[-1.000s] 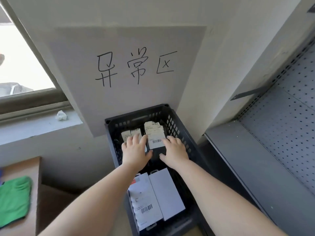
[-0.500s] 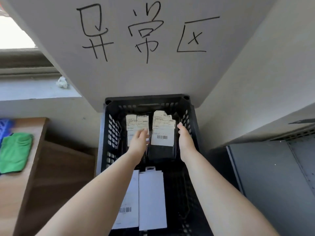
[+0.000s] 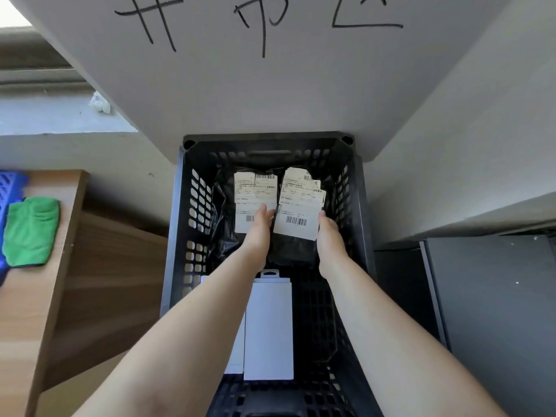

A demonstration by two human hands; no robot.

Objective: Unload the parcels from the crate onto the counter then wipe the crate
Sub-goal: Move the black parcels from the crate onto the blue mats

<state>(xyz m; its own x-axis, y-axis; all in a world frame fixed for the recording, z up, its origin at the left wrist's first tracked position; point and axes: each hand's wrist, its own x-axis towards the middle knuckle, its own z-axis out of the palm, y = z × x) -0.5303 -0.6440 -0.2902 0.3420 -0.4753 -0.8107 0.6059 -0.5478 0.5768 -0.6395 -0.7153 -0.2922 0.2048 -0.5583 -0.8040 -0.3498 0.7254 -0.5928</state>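
A black slatted crate stands on the floor below me. At its far end lie two black bag parcels with white labels: the left parcel and the right parcel. My left hand and my right hand flank the right parcel, with straight fingers pressed against its two sides. A white flat box lies in the near part of the crate. My left forearm partly covers a second white box beside it.
A wooden counter is at the left, with a green cloth and a blue basket on it. A grey metal shelf is at the right. A handwritten sign board leans behind the crate.
My hands slid from the top of the parcels to the two sides of the right parcel. The view has tilted down and moved closer to the crate.
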